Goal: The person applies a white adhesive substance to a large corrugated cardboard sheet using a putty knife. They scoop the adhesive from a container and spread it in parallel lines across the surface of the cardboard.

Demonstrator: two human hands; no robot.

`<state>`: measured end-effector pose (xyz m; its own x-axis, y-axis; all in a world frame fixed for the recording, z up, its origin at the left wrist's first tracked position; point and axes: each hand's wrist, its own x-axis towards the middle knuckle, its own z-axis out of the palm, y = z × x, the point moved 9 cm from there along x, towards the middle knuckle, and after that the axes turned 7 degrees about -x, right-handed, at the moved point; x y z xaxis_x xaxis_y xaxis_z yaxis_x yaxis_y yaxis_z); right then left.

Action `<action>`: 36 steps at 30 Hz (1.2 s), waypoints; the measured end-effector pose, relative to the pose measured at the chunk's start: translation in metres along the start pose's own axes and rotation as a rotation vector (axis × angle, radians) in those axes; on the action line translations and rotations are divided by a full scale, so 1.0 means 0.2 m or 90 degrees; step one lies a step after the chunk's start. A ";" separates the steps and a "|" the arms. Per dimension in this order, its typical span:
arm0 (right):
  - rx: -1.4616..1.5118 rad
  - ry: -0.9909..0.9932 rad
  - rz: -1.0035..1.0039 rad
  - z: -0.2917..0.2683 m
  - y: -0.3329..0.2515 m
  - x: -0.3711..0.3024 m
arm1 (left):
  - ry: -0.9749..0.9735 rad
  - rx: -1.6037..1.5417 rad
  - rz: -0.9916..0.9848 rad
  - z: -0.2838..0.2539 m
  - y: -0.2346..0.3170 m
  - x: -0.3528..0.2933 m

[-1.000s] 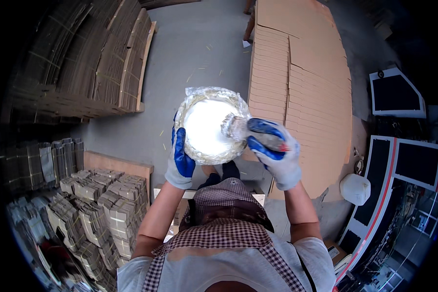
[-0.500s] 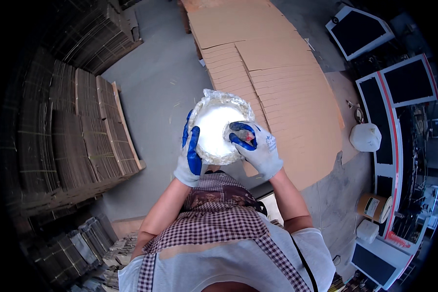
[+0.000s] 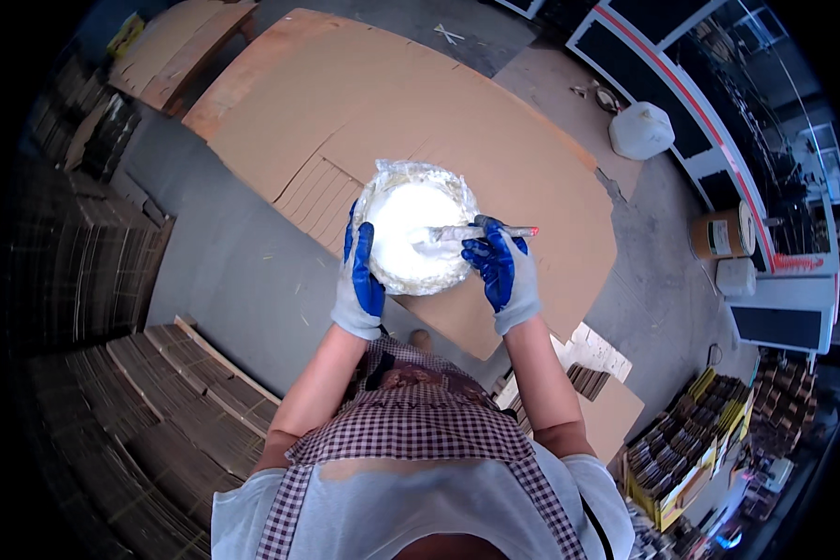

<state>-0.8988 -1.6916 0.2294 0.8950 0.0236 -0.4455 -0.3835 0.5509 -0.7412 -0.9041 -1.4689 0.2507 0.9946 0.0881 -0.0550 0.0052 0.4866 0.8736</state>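
My left hand (image 3: 364,271), in a white glove with blue-coated palm and fingers, grips the left side of a round tub (image 3: 420,285). Crumpled clear plastic wraps the tub's rim, and bright white stuff fills its inside. My right hand (image 3: 502,271), gloved alike, is closed round the handle of a brush (image 3: 467,232) at the tub's right side. The brush lies nearly level, its pale head over the white stuff and its red-tipped end pointing right. Whether the head touches the white stuff is hard to tell in the glare.
Large cardboard sheets (image 3: 345,103) lie stacked ahead, under the tub. Bundled cardboard stacks (image 3: 149,401) stand at the left. Along the right are a white jug (image 3: 641,131), a brown drum (image 3: 723,233) and a machine. A yellow-edged crate (image 3: 686,448) sits at lower right.
My body has turned to the right, so the cardboard sheets now spread across the front. The brush handle has swung out to point right. My left hand keeps its hold on the tub.
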 end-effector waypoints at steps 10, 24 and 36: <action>0.295 0.053 0.038 0.23 0.18 0.31 | -0.115 -0.090 -0.120 -0.04 -0.03 0.64; 0.532 0.015 -0.127 0.23 -0.03 0.40 | -0.146 -0.346 -0.202 -0.19 -0.13 1.32; 0.475 0.074 -0.181 -0.22 0.06 0.18 | -0.047 -0.253 -0.233 -0.62 -0.29 1.89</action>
<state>-0.8822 -1.7200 0.1823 0.8905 -0.2654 -0.3694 0.1454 0.9356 -0.3216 -0.5406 -1.3552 0.1188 0.9401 -0.2020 -0.2745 0.3263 0.7662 0.5536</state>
